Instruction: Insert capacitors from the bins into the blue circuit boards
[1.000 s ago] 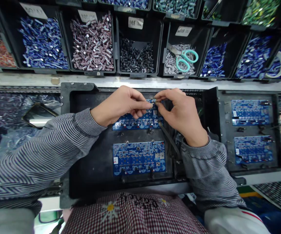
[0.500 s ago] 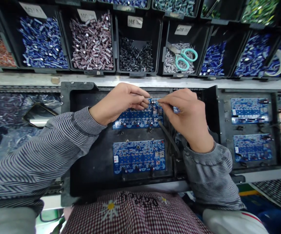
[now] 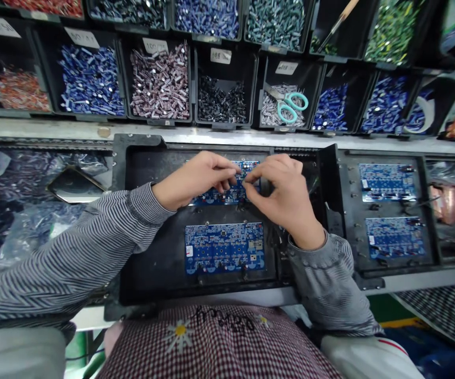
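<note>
Both hands are over the upper blue circuit board (image 3: 227, 198), which lies in a black tray (image 3: 152, 268) and is partly covered by them. My left hand (image 3: 201, 179) reaches in from the left with its fingers curled and thumb close to them; whatever they hold, if anything, is hidden. From the right, my right hand (image 3: 280, 195) pinches thumb and forefinger together close above the board's right part. Anything in that pinch is too small to name. Nearer to me lies a lower blue circuit board (image 3: 224, 247) with a white label, untouched.
Black bins of small components line the back, among them purple-brown parts (image 3: 160, 84) and black parts (image 3: 221, 102). Turquoise-handled scissors (image 3: 290, 108) rest in one bin. To the right, another tray (image 3: 353, 247) carries two blue boards (image 3: 387, 181). Plastic bags (image 3: 33, 226) lie left.
My right hand has moved left and slightly toward me, its pinch now nearer the left fingers. My left hand has shifted slightly. The whole view has tilted a little, showing more bins.
</note>
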Available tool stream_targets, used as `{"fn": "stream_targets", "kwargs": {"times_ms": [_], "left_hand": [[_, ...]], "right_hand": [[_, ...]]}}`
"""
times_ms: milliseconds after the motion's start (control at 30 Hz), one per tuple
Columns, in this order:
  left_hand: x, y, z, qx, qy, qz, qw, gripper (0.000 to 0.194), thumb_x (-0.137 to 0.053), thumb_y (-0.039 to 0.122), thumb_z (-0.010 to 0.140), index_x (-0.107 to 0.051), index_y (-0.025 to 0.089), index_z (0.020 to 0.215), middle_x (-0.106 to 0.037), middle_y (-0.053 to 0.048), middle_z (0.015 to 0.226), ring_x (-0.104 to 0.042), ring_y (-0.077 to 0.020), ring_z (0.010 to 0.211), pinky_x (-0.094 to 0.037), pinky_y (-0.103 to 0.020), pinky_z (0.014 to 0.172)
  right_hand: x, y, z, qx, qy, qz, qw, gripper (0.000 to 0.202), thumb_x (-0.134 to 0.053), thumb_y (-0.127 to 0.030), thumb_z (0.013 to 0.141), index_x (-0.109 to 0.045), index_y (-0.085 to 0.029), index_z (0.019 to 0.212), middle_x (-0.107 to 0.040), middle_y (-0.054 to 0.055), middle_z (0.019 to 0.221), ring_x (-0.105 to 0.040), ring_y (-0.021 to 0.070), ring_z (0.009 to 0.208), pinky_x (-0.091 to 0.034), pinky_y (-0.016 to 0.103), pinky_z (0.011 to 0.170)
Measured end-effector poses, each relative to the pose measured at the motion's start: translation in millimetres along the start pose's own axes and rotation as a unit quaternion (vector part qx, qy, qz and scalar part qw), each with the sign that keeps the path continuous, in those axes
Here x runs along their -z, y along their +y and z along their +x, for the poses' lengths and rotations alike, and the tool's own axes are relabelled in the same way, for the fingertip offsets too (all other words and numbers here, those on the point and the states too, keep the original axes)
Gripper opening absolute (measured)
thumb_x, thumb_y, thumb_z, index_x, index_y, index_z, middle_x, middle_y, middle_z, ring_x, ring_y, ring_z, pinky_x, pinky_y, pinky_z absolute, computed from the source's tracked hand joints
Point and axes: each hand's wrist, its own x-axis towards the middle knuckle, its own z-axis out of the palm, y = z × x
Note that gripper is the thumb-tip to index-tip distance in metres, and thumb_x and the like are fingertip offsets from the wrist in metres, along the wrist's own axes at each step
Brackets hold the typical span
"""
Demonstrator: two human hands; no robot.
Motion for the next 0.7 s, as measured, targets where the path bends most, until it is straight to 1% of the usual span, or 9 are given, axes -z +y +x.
{"fn": "stream_targets", "kwargs": {"times_ms": [100, 167, 233, 333, 467, 533, 600, 667, 700], "left_hand": [[-6.3, -4, -12, 0.060, -0.085, -0.129, 0.986, 0.010, -0.060, 0.009, 0.083, -0.070, 0.008, 0.083, -0.062, -0.003, 0.072, -0.052, -0.0053, 0.057, -0.042, -0.017, 0.056], [-10.3, -7, -19, 0.092, -0.105, -0.178, 0.974, 0.004, -0.065, 0.008, 0.080, -0.070, 0.008, 0.081, -0.061, -0.001, 0.070, -0.052, -0.0041, 0.057, -0.041, -0.015, 0.055], [-14.4, -10, -25, 0.109, -0.102, -0.193, 0.970, 0.001, -0.069, 0.009, 0.078, -0.069, 0.008, 0.077, -0.061, -0.001, 0.069, -0.051, -0.0032, 0.055, -0.039, -0.014, 0.054], [-22.2, -14, -33, 0.125, -0.099, -0.204, 0.966, 0.004, -0.067, 0.009, 0.079, -0.069, 0.008, 0.077, -0.061, -0.002, 0.067, -0.051, -0.0035, 0.056, -0.038, -0.015, 0.054], [-33.0, -22, -44, 0.145, -0.087, -0.205, 0.964, 0.004, -0.065, 0.007, 0.081, -0.068, 0.005, 0.079, -0.060, -0.001, 0.064, -0.051, -0.0040, 0.054, -0.039, -0.016, 0.055], [-36.1, -27, -49, 0.143, -0.075, -0.189, 0.969, 0.008, -0.062, 0.009, 0.084, -0.067, 0.004, 0.084, -0.063, -0.004, 0.070, -0.055, -0.0058, 0.059, -0.042, -0.018, 0.058], [-37.0, -32, -54, 0.123, -0.056, -0.160, 0.978, 0.012, -0.056, 0.009, 0.087, -0.066, 0.004, 0.092, -0.066, -0.007, 0.078, -0.060, -0.0084, 0.067, -0.044, -0.019, 0.063], [-36.3, -36, -57, 0.099, -0.040, -0.130, 0.986, 0.015, -0.051, 0.007, 0.089, -0.063, 0.004, 0.098, -0.066, -0.008, 0.082, -0.062, -0.0099, 0.073, -0.045, -0.020, 0.065], [-35.7, -37, -58, 0.092, -0.039, -0.121, 0.988, 0.016, -0.051, 0.006, 0.090, -0.062, 0.005, 0.100, -0.066, -0.008, 0.082, -0.062, -0.0102, 0.073, -0.046, -0.020, 0.064]], "right_hand": [[9, -10, -13, 0.031, 0.048, 0.073, 0.996, 0.004, -0.064, -0.020, 0.079, -0.061, -0.024, 0.080, -0.067, -0.002, 0.081, -0.057, 0.0188, 0.090, -0.039, 0.039, 0.085], [13, -15, -24, 0.044, 0.075, 0.087, 0.992, 0.008, -0.065, -0.019, 0.079, -0.063, -0.024, 0.085, -0.068, -0.001, 0.083, -0.058, 0.0183, 0.090, -0.043, 0.038, 0.086], [15, -18, -35, 0.055, 0.092, 0.071, 0.992, 0.015, -0.065, -0.016, 0.079, -0.064, -0.024, 0.093, -0.069, 0.000, 0.086, -0.058, 0.0181, 0.090, -0.044, 0.038, 0.085], [17, -25, -50, 0.085, 0.096, 0.010, 0.992, 0.025, -0.065, -0.012, 0.079, -0.065, -0.025, 0.101, -0.070, 0.000, 0.088, -0.059, 0.0182, 0.090, -0.043, 0.039, 0.085], [19, -35, -68, 0.109, 0.076, -0.055, 0.990, 0.026, -0.066, -0.013, 0.078, -0.066, -0.026, 0.101, -0.071, -0.001, 0.088, -0.060, 0.0181, 0.088, -0.039, 0.041, 0.086], [17, -37, -76, 0.094, 0.070, -0.061, 0.991, 0.020, -0.066, -0.014, 0.079, -0.066, -0.024, 0.096, -0.071, -0.002, 0.086, -0.060, 0.0175, 0.088, -0.039, 0.040, 0.086], [11, -36, -82, 0.061, 0.063, -0.071, 0.994, 0.014, -0.066, -0.016, 0.079, -0.066, -0.023, 0.091, -0.071, -0.001, 0.085, -0.059, 0.0188, 0.090, -0.038, 0.040, 0.086], [3, -32, -87, 0.033, 0.041, -0.089, 0.995, 0.008, -0.065, -0.018, 0.080, -0.066, -0.022, 0.087, -0.071, 0.000, 0.086, -0.057, 0.0210, 0.095, -0.036, 0.041, 0.087], [0, -30, -89, 0.024, 0.027, -0.098, 0.995, 0.006, -0.064, -0.019, 0.080, -0.065, -0.022, 0.085, -0.071, -0.001, 0.087, -0.056, 0.0218, 0.096, -0.035, 0.042, 0.087]]}}
